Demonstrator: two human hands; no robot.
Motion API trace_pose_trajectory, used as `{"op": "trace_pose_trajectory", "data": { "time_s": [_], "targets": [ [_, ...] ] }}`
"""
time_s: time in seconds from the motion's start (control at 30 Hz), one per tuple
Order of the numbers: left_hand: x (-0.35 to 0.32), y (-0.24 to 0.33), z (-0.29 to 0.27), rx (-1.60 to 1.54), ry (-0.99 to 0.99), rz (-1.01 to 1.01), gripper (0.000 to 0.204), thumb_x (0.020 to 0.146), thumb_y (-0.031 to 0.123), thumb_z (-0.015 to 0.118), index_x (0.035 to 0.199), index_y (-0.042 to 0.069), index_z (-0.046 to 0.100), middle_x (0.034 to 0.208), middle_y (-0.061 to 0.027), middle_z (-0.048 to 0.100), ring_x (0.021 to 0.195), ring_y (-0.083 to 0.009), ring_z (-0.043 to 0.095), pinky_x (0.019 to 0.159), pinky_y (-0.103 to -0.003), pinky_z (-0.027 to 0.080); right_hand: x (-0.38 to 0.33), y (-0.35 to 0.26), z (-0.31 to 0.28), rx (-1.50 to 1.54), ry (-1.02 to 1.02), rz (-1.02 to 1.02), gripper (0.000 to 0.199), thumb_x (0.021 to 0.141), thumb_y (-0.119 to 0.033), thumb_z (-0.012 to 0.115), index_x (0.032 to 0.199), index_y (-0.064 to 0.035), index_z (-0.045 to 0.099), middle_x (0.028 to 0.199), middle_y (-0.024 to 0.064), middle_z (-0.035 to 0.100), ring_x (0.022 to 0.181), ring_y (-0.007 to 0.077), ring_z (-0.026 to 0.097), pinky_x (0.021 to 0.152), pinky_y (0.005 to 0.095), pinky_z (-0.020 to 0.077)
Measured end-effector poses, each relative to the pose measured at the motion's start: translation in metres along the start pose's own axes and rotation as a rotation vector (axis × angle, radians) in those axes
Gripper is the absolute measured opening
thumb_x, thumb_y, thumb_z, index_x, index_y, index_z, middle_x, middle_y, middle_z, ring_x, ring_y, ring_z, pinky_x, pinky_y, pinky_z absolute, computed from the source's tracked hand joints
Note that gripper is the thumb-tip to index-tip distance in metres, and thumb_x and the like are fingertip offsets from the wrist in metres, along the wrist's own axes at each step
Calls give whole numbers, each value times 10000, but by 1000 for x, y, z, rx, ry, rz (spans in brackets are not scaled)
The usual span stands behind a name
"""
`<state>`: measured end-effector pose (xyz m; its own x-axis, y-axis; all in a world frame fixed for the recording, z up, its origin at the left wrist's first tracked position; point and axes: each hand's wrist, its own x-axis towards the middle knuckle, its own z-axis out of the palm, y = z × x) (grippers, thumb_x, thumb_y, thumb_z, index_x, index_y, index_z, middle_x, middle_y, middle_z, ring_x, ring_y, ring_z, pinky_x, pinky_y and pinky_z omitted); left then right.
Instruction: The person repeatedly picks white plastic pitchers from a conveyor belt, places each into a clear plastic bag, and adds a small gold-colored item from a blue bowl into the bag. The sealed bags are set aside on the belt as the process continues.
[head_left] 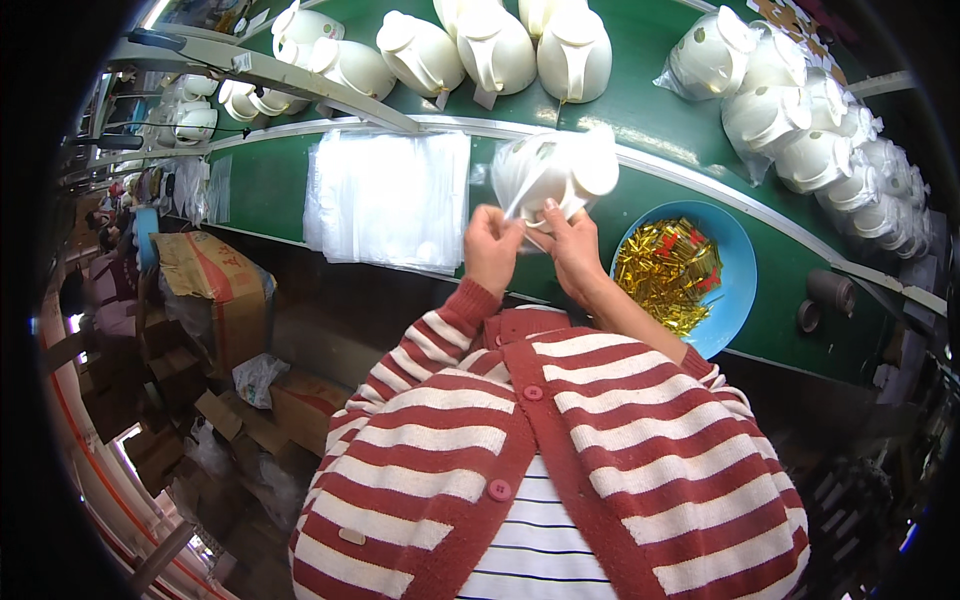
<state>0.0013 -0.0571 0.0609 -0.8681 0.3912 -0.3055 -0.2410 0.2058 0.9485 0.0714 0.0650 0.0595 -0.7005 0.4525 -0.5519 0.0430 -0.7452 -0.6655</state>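
Observation:
A white jug (572,165), partly inside a clear plastic bag (513,178), is held just above the near edge of the green bench. My left hand (491,246) is closed, pinching the bag at the jug's lower left side. At the jug's handle, my right hand (571,245) is closed with the thumb pressed on it; the fingertips are partly hidden. A stack of flat clear plastic bags (385,198) lies left of my hands. To their right stands a light blue bowl (738,262) of gold twist ties (655,268), with some red pieces among them.
Several unbagged white jugs (495,50) stand along the far green belt (640,112), beyond a metal rail. Bagged jugs (770,115) crowd the far right. Tape rolls (830,292) lie right of the bowl. A cardboard carton (215,290) stands at the left below the bench.

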Motion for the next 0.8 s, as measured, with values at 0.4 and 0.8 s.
{"op": "trace_pose_trajectory", "data": {
  "time_s": [0.4, 0.8],
  "targets": [
    [87, 43, -35, 225, 223, 177, 205, 857, 47, 810, 887, 54, 607, 698, 29, 567, 594, -70, 479, 564, -275, 417, -37, -100, -18, -2085, -435, -364, 487, 1038, -470, 608, 1004, -10, 763, 967, 189, 766, 989, 356, 717, 996, 463, 471],
    [23, 174, -70, 720, -53, 798, 551, 781, 171, 922, 1281, 95, 704, 1239, -120, 645, 1162, -258, 639, 899, -376, 531, -76, -229, -63, -1575, -65, -919, 279, 775, -101, 882, 963, -36, 687, 1080, 96, 618, 1073, 319, 613, 907, 468, 496]
  ]
}}
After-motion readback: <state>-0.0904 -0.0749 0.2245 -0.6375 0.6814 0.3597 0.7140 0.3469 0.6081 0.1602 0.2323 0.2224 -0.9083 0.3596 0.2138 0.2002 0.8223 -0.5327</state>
